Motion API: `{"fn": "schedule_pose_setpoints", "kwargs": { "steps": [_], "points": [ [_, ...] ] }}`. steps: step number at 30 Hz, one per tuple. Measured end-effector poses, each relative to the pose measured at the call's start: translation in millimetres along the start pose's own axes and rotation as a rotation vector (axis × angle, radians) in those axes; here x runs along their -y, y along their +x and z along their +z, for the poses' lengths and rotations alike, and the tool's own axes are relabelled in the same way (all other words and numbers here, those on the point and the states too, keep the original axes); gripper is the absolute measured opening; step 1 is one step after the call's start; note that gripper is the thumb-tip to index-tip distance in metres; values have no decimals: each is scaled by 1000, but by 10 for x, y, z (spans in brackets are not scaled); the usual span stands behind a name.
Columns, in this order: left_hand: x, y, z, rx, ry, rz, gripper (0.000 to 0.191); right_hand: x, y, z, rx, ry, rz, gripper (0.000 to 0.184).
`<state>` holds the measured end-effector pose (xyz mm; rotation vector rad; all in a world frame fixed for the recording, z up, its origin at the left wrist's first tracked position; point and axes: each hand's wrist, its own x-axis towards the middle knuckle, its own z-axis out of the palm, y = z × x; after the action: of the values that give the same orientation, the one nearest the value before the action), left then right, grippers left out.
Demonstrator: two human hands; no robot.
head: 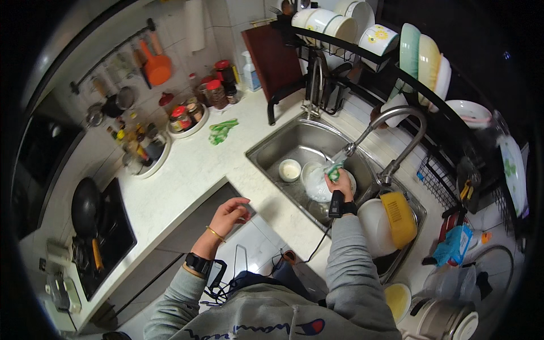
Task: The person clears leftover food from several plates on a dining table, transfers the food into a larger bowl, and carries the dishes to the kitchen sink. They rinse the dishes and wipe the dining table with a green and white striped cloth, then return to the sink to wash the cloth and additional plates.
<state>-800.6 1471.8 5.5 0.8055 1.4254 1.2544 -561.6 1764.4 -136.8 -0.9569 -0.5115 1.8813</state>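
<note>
My right hand (341,186) reaches into the steel sink (272,155) and grips a green-and-white cloth (334,171) beneath the faucet's spray head (349,148). Close under that hand, white bowls or plates (312,187) sit in the basin, wet and seemingly sudsy. A small white bowl (290,170) with pale contents stands to their left. Over the floor, just off the counter's front edge, my left hand (230,214) hovers with loosely bent fingers and nothing in it.
Beside my right forearm, a white bowl (374,225) and a yellow container (399,220) fill the second basin. A green-and-white cloth (223,131) lies on the counter (191,165). Dish racks (355,47) overhang the back. A wok (86,206) rests at far left.
</note>
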Motion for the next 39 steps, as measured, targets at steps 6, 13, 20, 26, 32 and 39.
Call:
{"fn": "schedule_pose_setpoints", "kwargs": {
  "steps": [6, 13, 20, 26, 32, 39],
  "points": [
    [209, 1627, 579, 369, 270, 44, 39, 180, 442, 119, -53, 302, 240, 23],
    [823, 3079, 1514, 290, 448, 179, 53, 248, 232, 87, -106, -38, 153, 21],
    [989, 3257, 1654, 648, 253, -4, 38, 146, 249, -84, -220, -19, -52, 31],
    [626, 3460, 1553, 613, 481, -33, 17, 56, 290, -143, -619, -578, -93, 34],
    [430, 3450, 1819, 688, 60, -60, 19, -9, 229, 183, -225, -158, -302, 31],
    [247, 3553, 1832, 948, 209, -5, 40, 103, 148, 75, -171, -778, -272, 32]
  ]
}}
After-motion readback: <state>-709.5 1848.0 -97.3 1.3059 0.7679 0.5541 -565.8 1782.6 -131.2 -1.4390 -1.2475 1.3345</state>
